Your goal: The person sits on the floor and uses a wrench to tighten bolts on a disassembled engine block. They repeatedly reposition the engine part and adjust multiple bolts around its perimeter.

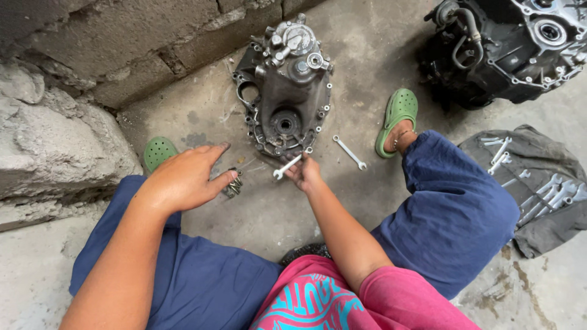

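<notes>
Your right hand (304, 173) has its grip closed on a spanner (287, 166), its far end at the near edge of the engine cover (287, 98) on the floor. Your left hand (186, 178) hovers left of the cover, fingers loosely spread, gripping nothing, just beside small bolts (233, 183). 1 more wrench (349, 152) lies right of the cover.

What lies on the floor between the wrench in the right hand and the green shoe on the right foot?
In the head view, one loose wrench lies on the bare concrete floor between the held wrench in the right hand and the green shoe.
</notes>
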Demonstrator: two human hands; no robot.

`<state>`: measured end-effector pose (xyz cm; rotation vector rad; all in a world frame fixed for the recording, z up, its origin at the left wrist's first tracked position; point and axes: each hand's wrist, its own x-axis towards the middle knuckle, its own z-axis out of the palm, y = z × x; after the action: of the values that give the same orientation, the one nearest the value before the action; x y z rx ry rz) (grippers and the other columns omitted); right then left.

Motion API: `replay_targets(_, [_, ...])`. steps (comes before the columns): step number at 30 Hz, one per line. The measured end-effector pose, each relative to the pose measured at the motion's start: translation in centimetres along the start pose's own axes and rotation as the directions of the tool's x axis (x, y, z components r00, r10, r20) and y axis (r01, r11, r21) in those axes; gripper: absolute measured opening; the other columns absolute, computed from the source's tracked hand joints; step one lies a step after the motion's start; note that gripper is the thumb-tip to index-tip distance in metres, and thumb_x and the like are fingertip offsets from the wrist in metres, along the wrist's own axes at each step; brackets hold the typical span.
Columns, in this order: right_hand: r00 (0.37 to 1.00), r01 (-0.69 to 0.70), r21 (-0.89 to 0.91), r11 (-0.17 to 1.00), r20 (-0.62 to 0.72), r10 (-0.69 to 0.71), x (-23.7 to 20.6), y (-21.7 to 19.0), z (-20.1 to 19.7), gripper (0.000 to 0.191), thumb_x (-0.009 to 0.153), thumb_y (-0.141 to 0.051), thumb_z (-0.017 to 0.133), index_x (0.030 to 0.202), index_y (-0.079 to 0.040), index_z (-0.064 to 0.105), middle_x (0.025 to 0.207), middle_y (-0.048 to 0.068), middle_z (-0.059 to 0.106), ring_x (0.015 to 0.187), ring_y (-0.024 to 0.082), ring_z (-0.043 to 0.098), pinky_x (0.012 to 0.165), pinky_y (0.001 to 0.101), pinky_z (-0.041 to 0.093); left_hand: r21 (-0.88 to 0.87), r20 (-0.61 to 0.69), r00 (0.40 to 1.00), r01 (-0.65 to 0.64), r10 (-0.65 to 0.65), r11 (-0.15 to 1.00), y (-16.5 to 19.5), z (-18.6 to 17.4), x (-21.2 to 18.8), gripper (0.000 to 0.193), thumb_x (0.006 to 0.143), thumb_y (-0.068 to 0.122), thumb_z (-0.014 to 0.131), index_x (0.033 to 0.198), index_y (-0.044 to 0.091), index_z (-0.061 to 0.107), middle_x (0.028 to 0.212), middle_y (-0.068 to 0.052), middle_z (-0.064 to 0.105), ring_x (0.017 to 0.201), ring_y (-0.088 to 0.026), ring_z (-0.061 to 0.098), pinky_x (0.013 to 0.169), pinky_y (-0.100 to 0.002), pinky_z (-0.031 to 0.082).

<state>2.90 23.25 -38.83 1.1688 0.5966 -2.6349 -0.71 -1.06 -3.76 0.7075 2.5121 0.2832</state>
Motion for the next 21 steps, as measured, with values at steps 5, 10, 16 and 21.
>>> replay_targets(5, [0.996,-0.033,-0.561,0.827,-0.087,-0.019,0.0,-1.9,-1.3,0.036,0.109,-0.046,0.043,0.113,-0.014,0.061,0.096,0.009,0.067,0.081,0.029,0.061,0.074,0.0534,0.052,-0.025,-0.035,0.999,-0.012,0.011,1.0,0.1,-0.4,-0.3,0.069,0.09,0.049,0.061,0.143,0.006,0.051,0.133,-0.021,0.062,0.122,-0.04,0.059,0.099,-0.048,0.048])
replay_targets(10, [0.964,0.127,-0.723,-0.679,0.251,-0.087,-2.7,-11.5,-1.5,0.04,0.104,-0.047,0.048,0.114,-0.014,0.068,0.103,0.014,0.072,0.091,0.035,0.065,0.078,0.0524,0.052,-0.016,0.004,1.0,0.009,-0.009,1.0,0.0,-0.3,-0.2,0.069,0.091,0.05,0.06,0.145,0.009,0.052,0.132,-0.02,0.063,0.123,-0.039,0.059,0.102,-0.047,0.048])
replay_targets(16, [0.794,0.195,-0.91,-0.366,0.365,-0.486,-2.0,-12.6,0.7,0.042,0.107,-0.046,0.048,0.112,-0.01,0.071,0.094,0.02,0.073,0.087,0.042,0.069,0.075,0.0526,0.054,-0.038,-0.013,1.0,0.015,-0.015,0.999,-0.3,0.0,0.3,0.07,0.09,0.051,0.061,0.144,0.008,0.051,0.136,-0.02,0.06,0.124,-0.039,0.058,0.102,-0.047,0.047])
replay_targets(21, [0.995,0.086,-0.617,0.782,0.012,-0.1,-0.6,-5.0,-1.9,0.04,0.107,-0.044,0.043,0.104,-0.008,0.061,0.083,0.012,0.071,0.073,0.031,0.072,0.067,0.0476,0.061,-0.01,0.013,1.0,0.01,-0.009,1.0,-0.3,0.2,0.3,0.07,0.09,0.051,0.061,0.145,0.008,0.05,0.136,-0.02,0.061,0.125,-0.039,0.058,0.103,-0.047,0.046])
